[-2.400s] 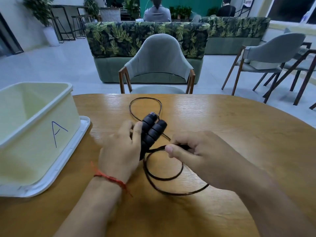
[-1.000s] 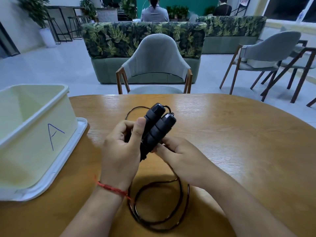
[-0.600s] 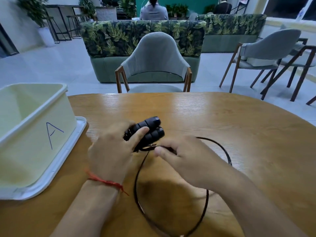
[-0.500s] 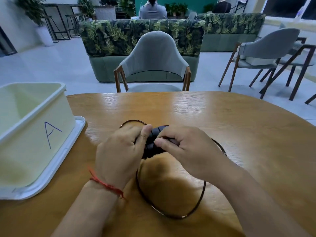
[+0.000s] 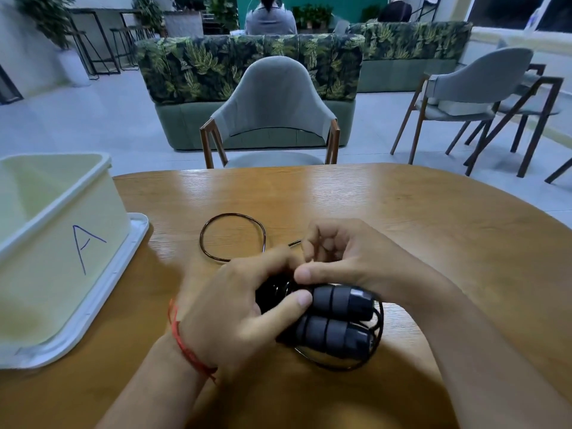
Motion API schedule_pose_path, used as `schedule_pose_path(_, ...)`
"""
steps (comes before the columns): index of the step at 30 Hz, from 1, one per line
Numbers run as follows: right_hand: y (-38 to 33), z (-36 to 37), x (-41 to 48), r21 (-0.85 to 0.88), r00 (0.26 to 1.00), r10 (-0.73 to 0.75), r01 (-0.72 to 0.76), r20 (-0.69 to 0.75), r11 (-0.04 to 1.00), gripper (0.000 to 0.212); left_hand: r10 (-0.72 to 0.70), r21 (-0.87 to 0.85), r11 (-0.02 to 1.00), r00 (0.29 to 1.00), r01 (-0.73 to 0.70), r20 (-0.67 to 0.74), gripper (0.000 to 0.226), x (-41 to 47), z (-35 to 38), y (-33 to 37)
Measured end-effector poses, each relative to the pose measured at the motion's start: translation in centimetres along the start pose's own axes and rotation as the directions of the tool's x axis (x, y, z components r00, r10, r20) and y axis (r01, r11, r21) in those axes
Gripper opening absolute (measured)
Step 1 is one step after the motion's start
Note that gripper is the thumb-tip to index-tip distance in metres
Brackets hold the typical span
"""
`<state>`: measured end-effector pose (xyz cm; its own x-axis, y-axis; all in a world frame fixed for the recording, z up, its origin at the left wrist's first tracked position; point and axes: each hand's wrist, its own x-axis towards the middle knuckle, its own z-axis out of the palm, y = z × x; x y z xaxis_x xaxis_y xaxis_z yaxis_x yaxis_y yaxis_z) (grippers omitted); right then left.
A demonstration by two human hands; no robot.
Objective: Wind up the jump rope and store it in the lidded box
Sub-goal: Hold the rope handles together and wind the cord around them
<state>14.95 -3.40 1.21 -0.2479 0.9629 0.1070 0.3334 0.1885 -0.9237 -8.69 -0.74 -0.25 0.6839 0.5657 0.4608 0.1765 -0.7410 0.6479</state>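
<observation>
The jump rope's two black foam handles (image 5: 335,317) lie side by side just above the wooden table (image 5: 433,243), pointing right. My left hand (image 5: 238,308) grips their left ends, thumb across them. My right hand (image 5: 343,258) sits over the handles and pinches the thin black cord. One loop of cord (image 5: 232,236) lies on the table beyond my hands, and more cord curves under the handles' right ends (image 5: 376,335). The pale yellow box (image 5: 62,243), marked "A", stands open at the left on its white lid (image 5: 102,292).
A grey chair (image 5: 269,113) faces the table's far edge, with a leaf-patterned sofa (image 5: 247,66) behind it. More chairs (image 5: 476,97) stand at the right. Two people sit far off with their backs turned.
The handles have swung to point right and sit nearer to me. The big loop in front of me has shrunk against the handles, and a smaller loop now lies beyond my hands.
</observation>
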Motion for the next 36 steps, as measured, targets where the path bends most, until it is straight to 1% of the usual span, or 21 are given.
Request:
schedule_pose_path(2, 0.1, 0.6, 0.4, 0.253, 0.999, -0.006, -0.003, 0.036, 0.968, 0.015, -0.068, -0.165, 0.985, 0.990, 0.047, -0.122, 0.025, -0.1, 0.2, -0.1)
schedule_pose_path(3, 0.1, 1.1, 0.6, 0.372, 1.000, 0.001, -0.009, 0.022, 0.928, 0.016, -0.132, -0.248, 0.965, 0.972, 0.081, -0.196, 0.028, -0.1, 0.2, -0.2)
schedule_pose_path(4, 0.1, 1.7, 0.7, 0.414, 1.000, 0.021, -0.017, -0.006, 0.910, 0.027, -0.217, -0.347, 0.931, 0.939, 0.116, -0.268, 0.031, 0.0, 0.2, -0.3)
schedule_pose_path(5, 0.2, 2.3, 0.7, 0.355, 0.999, 0.032, -0.015, -0.041, 0.935, 0.036, -0.304, -0.437, 0.888, 0.896, 0.143, -0.325, 0.030, 0.2, 0.2, -0.3)
schedule_pose_path(6, 0.2, 3.0, 0.7, 0.216, 0.996, 0.035, -0.017, -0.081, 0.976, 0.041, -0.373, -0.485, 0.858, 0.852, 0.166, -0.368, 0.029, 0.5, 0.2, -0.4)
schedule_pose_path(7, 0.2, 3.7, 0.6, 0.066, 0.993, 0.035, -0.028, -0.109, 0.997, 0.041, -0.419, -0.488, 0.851, 0.813, 0.195, -0.405, 0.032, 0.7, 0.1, -0.4)
schedule_pose_path(8, 0.2, 4.2, 0.6, -0.048, 0.990, 0.043, -0.050, -0.134, 0.998, 0.037, -0.448, -0.467, 0.853, 0.782, 0.231, -0.432, 0.036, 1.0, 0.1, -0.5)
schedule_pose_path(9, 0.1, 4.7, 0.6, -0.108, 0.988, 0.055, -0.071, -0.141, 0.992, 0.032, -0.464, -0.436, 0.861, 0.759, 0.264, -0.457, 0.038, 1.1, 0.2, -0.8)
schedule_pose_path(12, -0.2, 5.3, 0.7, -0.198, 0.984, 0.130, -0.153, -0.126, 0.968, 0.027, -0.455, -0.297, 0.890, 0.706, 0.346, -0.542, 0.036, 1.0, -0.1, -1.6)
schedule_pose_path(14, -0.9, 5.4, 0.4, -0.151, 0.983, 0.168, -0.178, -0.076, 0.972, 0.029, -0.387, -0.110, 0.906, 0.695, 0.408, -0.606, 0.033, 0.8, -0.4, -2.2)
schedule_pose_path(16, -1.5, 5.1, -0.2, -0.130, 0.983, 0.176, -0.180, -0.040, 0.975, 0.030, -0.302, 0.082, 0.886, 0.702, 0.457, -0.645, 0.033, 0.6, -0.9, -2.2)
schedule_pose_path(18, -1.9, 4.7, -0.5, -0.163, 0.987, 0.157, -0.158, -0.019, 0.974, 0.030, -0.218, 0.254, 0.846, 0.740, 0.469, -0.637, 0.037, 0.5, -1.4, -2.1)
schedule_pose_path(20, -2.1, 4.1, -0.6, -0.238, 0.994, 0.100, -0.105, -0.031, 0.966, 0.028, -0.178, 0.395, 0.798, 0.804, 0.455, -0.567, 0.040, 0.6, -1.4, -2.0)
schedule_pose_path(22, -2.1, 3.5, -0.5, -0.348, 0.998, 0.013, -0.036, -0.066, 0.937, 0.027, -0.156, 0.515, 0.756, 0.876, 0.404, -0.457, 0.042, 0.9, -0.9, -1.8)
schedule_pose_path(24, -1.9, 2.8, -0.3, -0.422, 0.994, -0.064, 0.022, -0.085, 0.906, 0.028, -0.133, 0.565, 0.765, 0.934, 0.310, -0.332, 0.042, 1.1, -0.2, -1.3)
schedule_pose_path(27, -1.8, 1.4, 0.0, -0.435, 0.973, -0.206, 0.142, -0.102, 0.889, 0.021, -0.091, 0.533, 0.827, 0.977, 0.182, -0.193, 0.037, 0.7, -0.2, -0.4)
schedule_pose_path(29, -1.7, 0.5, 0.0, -0.414, 0.948, -0.285, 0.205, -0.142, 0.887, 0.030, -0.048, 0.486, 0.869, 0.993, 0.096, -0.111, 0.035, 0.5, -0.6, 0.2)
schedule_pose_path(30, -1.6, 0.1, -0.1, -0.370, 0.947, -0.279, 0.205, -0.157, 0.906, 0.034, -0.021, 0.465, 0.884, 0.997, 0.055, -0.078, 0.033, 0.4, -0.7, 0.4)
schedule_pose_path(32, -1.1, -0.2, -0.1, -0.238, 0.967, -0.209, 0.171, -0.144, 0.956, 0.038, 0.024, 0.429, 0.903, 0.999, -0.003, -0.043, 0.027, 0.4, -0.7, 0.5)
schedule_pose_path(34, -0.4, 0.0, 0.2, -0.126, 0.978, -0.172, 0.157, -0.116, 0.980, 0.038, 0.005, 0.343, 0.939, 0.997, 0.023, -0.080, 0.026, 0.3, -0.3, 0.2)
schedule_pose_path(36, 0.1, 0.6, 0.6, -0.014, 0.981, -0.142, 0.141, -0.130, 0.990, 0.036, -0.067, 0.168, 0.981, 0.985, 0.094, -0.158, 0.022, 0.3, 0.1, -0.2)
